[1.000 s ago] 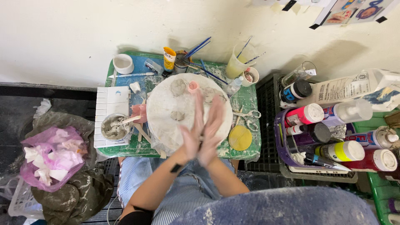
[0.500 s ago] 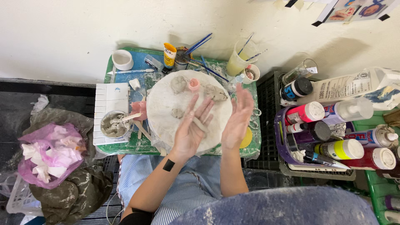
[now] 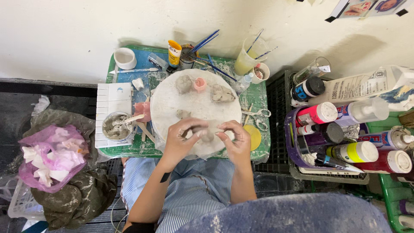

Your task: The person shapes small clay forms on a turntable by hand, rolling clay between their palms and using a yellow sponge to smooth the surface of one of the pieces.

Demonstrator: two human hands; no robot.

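Both hands meet over the near edge of the round white clay-smeared board [image 3: 172, 101], which lies on the green paint-stained surface [image 3: 258, 97]. The left hand [image 3: 181, 140] and the right hand [image 3: 235, 140] curl their fingers inward around a small grey lump of clay [image 3: 208, 137], pinching it between them; most of the lump is hidden by the fingers.

On the far side of the board sit two more grey clay lumps [image 3: 184, 83] [image 3: 222, 93] with a small pink cup [image 3: 199, 84] between them, and a smaller grey clay piece [image 3: 183, 114] lies near the board's middle, just beyond the left hand. Left of the board stands a grey-coated cup of wet clay slip [image 3: 116, 126] with wooden sticks leaning in it, beside a white ribbed palette [image 3: 111, 97]. Right of the board lie small metal scissors [image 3: 258, 114] and a flat yellow disc [image 3: 254, 137], both close to the right hand. Behind the board stand a yellow paint tube [image 3: 174, 52], blue-handled brushes [image 3: 202, 43] and a clear cup of yellowish water [image 3: 246, 60]. Well right of the board, a purple basket [image 3: 293, 142] holds paint bottles. Well left of it, a pink plastic bag [image 3: 49, 155] rests on dark cloth on the floor.
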